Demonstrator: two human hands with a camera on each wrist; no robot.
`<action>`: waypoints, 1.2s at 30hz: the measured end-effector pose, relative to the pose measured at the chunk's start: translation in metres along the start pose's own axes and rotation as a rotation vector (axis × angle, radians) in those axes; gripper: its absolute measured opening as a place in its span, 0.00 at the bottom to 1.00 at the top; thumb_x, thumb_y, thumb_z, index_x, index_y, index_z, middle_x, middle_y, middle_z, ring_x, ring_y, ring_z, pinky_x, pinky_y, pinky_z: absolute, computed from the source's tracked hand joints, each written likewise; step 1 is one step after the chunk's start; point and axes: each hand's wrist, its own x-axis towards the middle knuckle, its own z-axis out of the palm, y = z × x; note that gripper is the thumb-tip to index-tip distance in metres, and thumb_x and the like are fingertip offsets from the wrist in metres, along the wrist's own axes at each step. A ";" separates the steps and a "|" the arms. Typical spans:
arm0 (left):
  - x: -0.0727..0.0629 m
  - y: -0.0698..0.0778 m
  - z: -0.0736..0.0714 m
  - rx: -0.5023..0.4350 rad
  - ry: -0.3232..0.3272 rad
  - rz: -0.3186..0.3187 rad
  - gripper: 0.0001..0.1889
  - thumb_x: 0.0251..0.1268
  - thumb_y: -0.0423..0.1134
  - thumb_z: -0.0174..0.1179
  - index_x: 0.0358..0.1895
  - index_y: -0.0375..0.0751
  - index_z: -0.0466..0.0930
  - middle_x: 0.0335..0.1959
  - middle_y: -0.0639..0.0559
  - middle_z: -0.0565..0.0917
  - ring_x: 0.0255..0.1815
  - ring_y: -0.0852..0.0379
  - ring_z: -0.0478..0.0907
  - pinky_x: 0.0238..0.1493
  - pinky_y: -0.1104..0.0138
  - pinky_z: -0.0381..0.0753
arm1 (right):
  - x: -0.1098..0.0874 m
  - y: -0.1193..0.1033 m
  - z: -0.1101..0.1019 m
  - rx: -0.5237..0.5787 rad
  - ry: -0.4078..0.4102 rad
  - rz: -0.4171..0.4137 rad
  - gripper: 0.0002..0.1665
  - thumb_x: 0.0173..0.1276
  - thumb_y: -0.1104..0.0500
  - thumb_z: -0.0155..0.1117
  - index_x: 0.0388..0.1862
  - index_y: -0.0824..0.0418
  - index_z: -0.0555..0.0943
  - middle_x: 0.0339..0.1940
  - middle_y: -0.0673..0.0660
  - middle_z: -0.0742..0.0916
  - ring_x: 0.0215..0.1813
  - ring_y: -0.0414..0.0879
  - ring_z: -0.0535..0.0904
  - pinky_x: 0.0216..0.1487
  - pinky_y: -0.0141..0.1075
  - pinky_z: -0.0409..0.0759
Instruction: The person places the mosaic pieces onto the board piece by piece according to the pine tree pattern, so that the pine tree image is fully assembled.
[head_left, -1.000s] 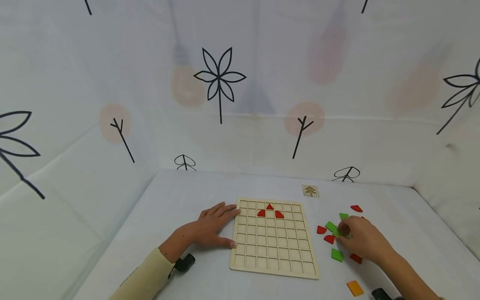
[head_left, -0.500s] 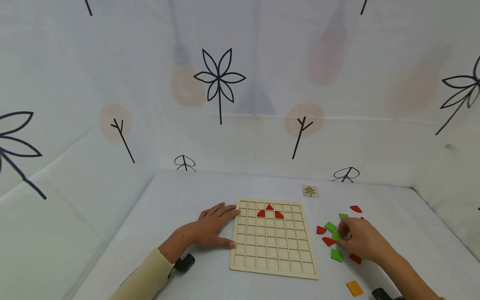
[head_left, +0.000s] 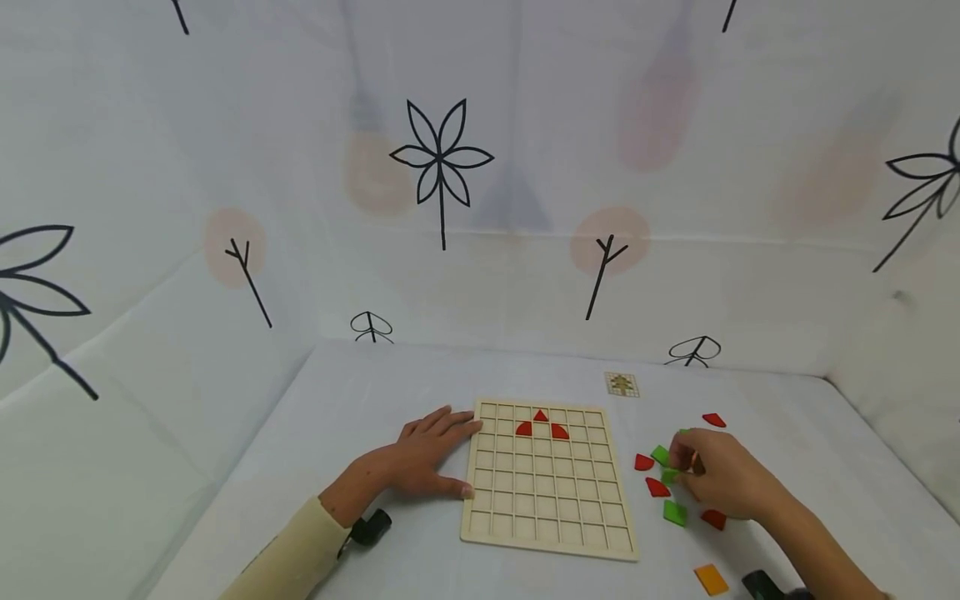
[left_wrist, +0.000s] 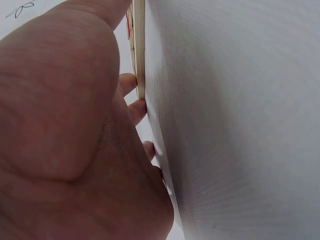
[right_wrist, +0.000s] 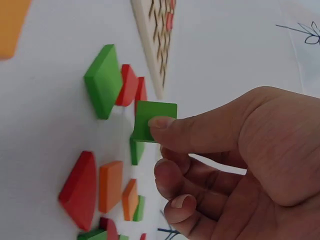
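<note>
My left hand lies spread at the left edge of a pale wooden grid board, thumb and fingertips touching its rim. In the left wrist view, fingers show at the board's edge. Three red pieces sit in the board's upper cells, one of them a triangle. Right of the board, my right hand is over the loose pieces. In the right wrist view it pinches a square green tile, thumb across its face. The other fingers are curled beneath.
Around the right hand lie a green tile, red curved pieces and an orange tile. More orange tiles show in the right wrist view. A small tree pattern card lies beyond the board.
My right hand has shifted slightly left with its fingertips at the green tile. A red piece beside them has turned and slid a little toward me. The left hand stays put.
</note>
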 end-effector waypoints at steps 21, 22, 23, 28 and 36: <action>0.001 0.000 0.002 0.016 -0.001 -0.008 0.53 0.66 0.75 0.61 0.88 0.61 0.48 0.88 0.58 0.49 0.89 0.42 0.39 0.77 0.38 0.54 | 0.024 -0.055 0.008 0.112 0.042 -0.142 0.10 0.68 0.68 0.74 0.40 0.57 0.81 0.32 0.49 0.83 0.33 0.45 0.78 0.31 0.34 0.79; 0.001 0.000 0.002 0.016 -0.001 -0.006 0.53 0.66 0.75 0.61 0.88 0.61 0.49 0.88 0.58 0.49 0.89 0.42 0.40 0.77 0.38 0.54 | 0.026 -0.058 0.009 0.124 0.044 -0.148 0.10 0.68 0.68 0.73 0.40 0.58 0.81 0.32 0.49 0.83 0.32 0.45 0.78 0.30 0.34 0.79; 0.000 0.000 0.002 0.014 -0.003 -0.005 0.53 0.66 0.75 0.61 0.88 0.61 0.49 0.88 0.57 0.49 0.89 0.42 0.40 0.77 0.37 0.53 | 0.027 -0.060 0.010 0.132 0.047 -0.157 0.10 0.68 0.68 0.73 0.40 0.58 0.81 0.32 0.50 0.83 0.32 0.45 0.77 0.29 0.34 0.79; 0.000 0.000 0.001 0.013 -0.006 0.001 0.53 0.67 0.75 0.61 0.88 0.60 0.49 0.88 0.57 0.49 0.89 0.41 0.40 0.77 0.37 0.54 | 0.038 -0.069 0.017 0.138 0.077 -0.198 0.09 0.69 0.69 0.72 0.41 0.58 0.81 0.32 0.50 0.83 0.32 0.45 0.77 0.29 0.35 0.78; 0.002 -0.002 0.002 0.014 -0.002 0.000 0.53 0.66 0.76 0.61 0.88 0.60 0.49 0.88 0.57 0.50 0.89 0.41 0.40 0.77 0.38 0.54 | 0.054 -0.080 0.026 0.121 0.151 -0.197 0.08 0.70 0.69 0.70 0.40 0.57 0.82 0.33 0.49 0.84 0.34 0.45 0.77 0.34 0.36 0.78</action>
